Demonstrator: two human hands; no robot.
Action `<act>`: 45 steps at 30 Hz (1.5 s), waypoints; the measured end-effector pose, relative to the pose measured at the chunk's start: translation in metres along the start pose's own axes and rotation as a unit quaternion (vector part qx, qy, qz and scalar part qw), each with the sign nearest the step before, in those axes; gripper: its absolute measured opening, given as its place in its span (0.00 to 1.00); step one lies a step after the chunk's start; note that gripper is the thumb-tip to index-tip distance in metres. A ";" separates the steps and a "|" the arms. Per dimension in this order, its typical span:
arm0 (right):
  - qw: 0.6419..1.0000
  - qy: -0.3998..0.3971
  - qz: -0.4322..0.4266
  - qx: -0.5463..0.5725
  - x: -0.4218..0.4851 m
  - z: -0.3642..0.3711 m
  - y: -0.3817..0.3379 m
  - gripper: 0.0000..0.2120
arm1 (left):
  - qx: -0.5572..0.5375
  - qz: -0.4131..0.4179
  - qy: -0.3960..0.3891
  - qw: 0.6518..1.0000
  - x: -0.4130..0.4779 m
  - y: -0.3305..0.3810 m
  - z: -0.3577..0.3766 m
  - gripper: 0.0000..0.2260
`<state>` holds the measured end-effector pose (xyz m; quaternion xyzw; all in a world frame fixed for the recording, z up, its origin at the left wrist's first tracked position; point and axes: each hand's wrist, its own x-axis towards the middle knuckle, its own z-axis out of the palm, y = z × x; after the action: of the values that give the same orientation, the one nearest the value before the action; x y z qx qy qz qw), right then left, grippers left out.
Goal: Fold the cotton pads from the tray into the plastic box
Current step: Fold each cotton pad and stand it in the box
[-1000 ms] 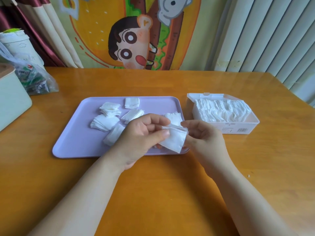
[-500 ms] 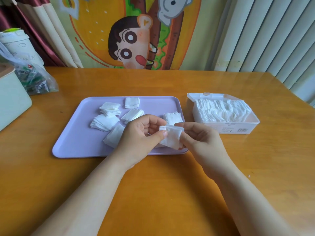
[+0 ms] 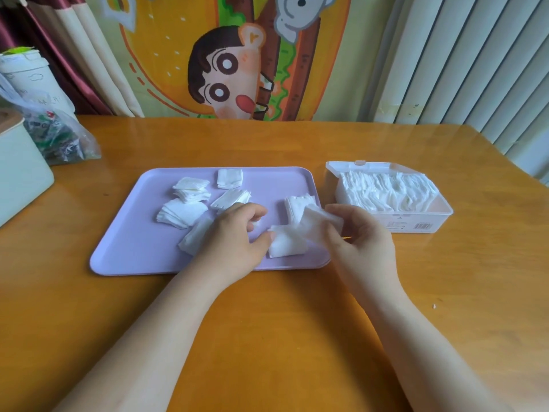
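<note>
At lilac tray's (image 3: 133, 248) edge, soft crumpled pad (image 3: 321, 219)

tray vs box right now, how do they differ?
The tray is lilac and opaque; the box is translucent white. The tray is shallow and lidless; the box has taller walls and a lid flipped open at the back. On the tray the pads lie in loose scattered stacks; in the box they're packed in a tight row. Both sit on the table and hold white pads.
</note>
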<state>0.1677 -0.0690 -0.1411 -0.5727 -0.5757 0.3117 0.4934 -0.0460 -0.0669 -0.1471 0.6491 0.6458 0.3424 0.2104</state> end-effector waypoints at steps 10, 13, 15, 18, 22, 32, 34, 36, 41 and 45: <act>1.000 0.031 -0.001 -0.001 0.001 0.004 0.008 0.13 | 0.122 -0.004 -0.062 0.991 0.000 0.016 0.017 0.13; 0.999 0.023 0.012 0.028 0.002 0.002 0.009 0.14 | 0.032 -0.022 -0.063 0.997 -0.001 0.014 0.013 0.10; 0.998 0.018 0.018 0.060 0.003 0.001 0.007 0.14 | -0.075 -0.050 -0.069 0.994 -0.001 0.012 0.009 0.10; 0.993 -0.018 0.016 0.115 0.004 -0.002 0.004 0.15 | -0.189 -0.067 -0.055 0.978 -0.003 0.014 0.006 0.10; 0.975 -0.157 0.000 0.157 0.001 -0.005 -0.001 0.16 | -0.283 -0.096 -0.029 0.954 -0.002 0.015 0.004 0.11; 0.988 -0.143 -0.027 0.042 -0.001 -0.001 -0.004 0.19 | -0.287 -0.029 -0.130 0.949 -0.009 0.019 -0.005 0.17; 0.991 -0.123 -0.023 0.050 0.000 -0.001 -0.003 0.18 | -0.290 -0.030 -0.125 0.948 -0.009 0.020 -0.005 0.17; 0.991 -0.113 -0.010 0.065 0.001 -0.001 -0.001 0.17 | -0.288 -0.028 -0.126 0.949 -0.010 0.021 -0.005 0.16; 0.994 -0.091 -0.022 0.060 0.000 0.002 0.001 0.17 | -0.281 -0.020 -0.111 0.953 -0.009 0.019 -0.004 0.16; 0.990 -0.096 -0.099 -0.040 -0.002 0.004 0.005 0.24 | -0.230 -0.002 -0.118 0.966 -0.009 0.017 -0.003 0.19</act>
<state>0.1657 -0.0695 -0.1474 -0.4998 -0.6863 0.2913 0.4409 -0.0362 -0.0779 -0.1345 0.6177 0.5213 0.4029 0.4293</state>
